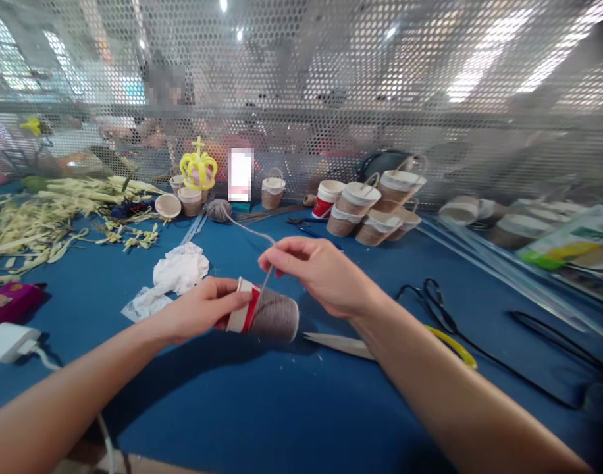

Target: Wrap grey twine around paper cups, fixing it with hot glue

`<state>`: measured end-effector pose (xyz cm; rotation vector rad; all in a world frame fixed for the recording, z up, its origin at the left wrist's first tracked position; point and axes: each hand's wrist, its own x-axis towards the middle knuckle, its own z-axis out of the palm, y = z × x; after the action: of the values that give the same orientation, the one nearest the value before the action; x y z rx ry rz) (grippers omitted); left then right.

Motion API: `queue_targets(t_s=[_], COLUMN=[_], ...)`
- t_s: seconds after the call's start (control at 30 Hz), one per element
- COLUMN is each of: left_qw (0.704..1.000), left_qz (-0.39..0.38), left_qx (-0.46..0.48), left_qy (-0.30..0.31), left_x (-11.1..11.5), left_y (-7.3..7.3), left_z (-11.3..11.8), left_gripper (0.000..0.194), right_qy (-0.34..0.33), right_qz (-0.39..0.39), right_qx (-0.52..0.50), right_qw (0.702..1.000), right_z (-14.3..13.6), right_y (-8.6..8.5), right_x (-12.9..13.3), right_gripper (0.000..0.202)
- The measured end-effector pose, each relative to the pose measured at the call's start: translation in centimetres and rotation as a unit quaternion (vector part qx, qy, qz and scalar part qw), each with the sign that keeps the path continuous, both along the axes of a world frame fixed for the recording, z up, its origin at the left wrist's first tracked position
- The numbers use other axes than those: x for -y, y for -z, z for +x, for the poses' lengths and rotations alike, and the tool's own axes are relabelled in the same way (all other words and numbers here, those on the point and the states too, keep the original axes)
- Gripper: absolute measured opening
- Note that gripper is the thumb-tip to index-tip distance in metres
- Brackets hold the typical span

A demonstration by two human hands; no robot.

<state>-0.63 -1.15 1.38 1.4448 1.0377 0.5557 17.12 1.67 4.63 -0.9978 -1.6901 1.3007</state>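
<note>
A paper cup point(276, 317) lies on its side above the blue table, its body wrapped in grey-brown yarn, with a red and white band bare near the rim. My left hand point(210, 304) is closed around the rim end. My right hand point(317, 268) pinches the yarn strand point(266, 283) just above the cup. From those fingers the strand runs back to a grey yarn ball point(218, 210). Scissors point(338, 343) lie partly under my right forearm, blades pointing left.
Crumpled white tissue point(182, 268) lies left of the cup. Wrapped cups point(344, 222) stand at the back right, near clear sticks point(503, 273). Dry husk strips point(49, 210), a yellow crown point(198, 168) and a lit phone point(240, 172) are further back, before a perforated metal screen point(282, 85).
</note>
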Motion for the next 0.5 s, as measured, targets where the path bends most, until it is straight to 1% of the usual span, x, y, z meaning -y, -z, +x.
queue_targets(t_s=[0.07,0.17,0.37,0.5], left_qw=[0.998,0.996,0.997,0.996], left_qz=[-0.034,-0.058,-0.065,-0.071], left_qx=[0.033,0.055,0.041,0.040], left_qy=[-0.029,-0.045,-0.026,-0.031], left_x=[-0.19,-0.27,0.03,0.03], left_y=[0.29,0.57,0.44,0.50], left_z=[0.00,0.18,0.55,0.49], left_gripper=[0.033,0.033,0.032,0.032], right_qy=[0.018,0.031,0.041,0.044], right_qz=[0.035,0.066,0.075,0.078], right_qx=[-0.006,0.004,0.016,0.025], right_qw=[0.999,0.997,0.996,0.996], right_z=[0.41,0.45,0.06,0.19], right_y=[-0.50,-0.56,0.13,0.01], right_x=[0.50,0.82,0.42,0.64], right_gripper=[0.019,0.018,0.017,0.017])
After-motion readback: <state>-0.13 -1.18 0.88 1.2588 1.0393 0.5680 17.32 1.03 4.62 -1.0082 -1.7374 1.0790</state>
